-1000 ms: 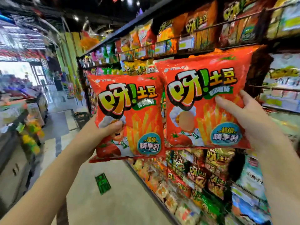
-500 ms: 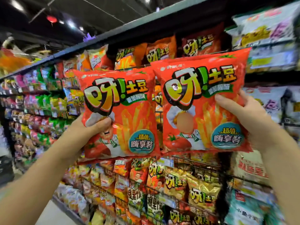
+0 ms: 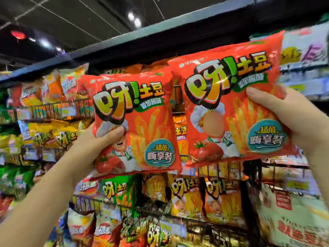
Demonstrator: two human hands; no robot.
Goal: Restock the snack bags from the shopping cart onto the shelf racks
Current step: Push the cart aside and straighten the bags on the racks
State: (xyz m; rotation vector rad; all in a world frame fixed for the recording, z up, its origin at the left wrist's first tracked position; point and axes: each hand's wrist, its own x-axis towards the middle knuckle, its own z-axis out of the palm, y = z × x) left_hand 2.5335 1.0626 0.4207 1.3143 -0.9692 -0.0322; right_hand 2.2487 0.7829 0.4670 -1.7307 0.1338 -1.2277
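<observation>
Left snack bag, gripped by our left hand, meets the right snack bag, gripped by our right hand, at upper inner corners; far behind, dark room under the top board.

The red rectangular snack bag at 9 o'clock of centre is thin plastic film, glossy, and puckers into fine wrinkles where the left hand pinches it. The matching red snack bag at 2 o'clock, gripped by the right hand, is the same slick film, with glare across its printed letters. At 9 o'clock, the black wire shelf rack looks like thin coated metal, dull. The yellow snack bags at 6 o'clock shine like foil. The dark top shelf board at 12 o'clock looks smooth and matt.
</observation>
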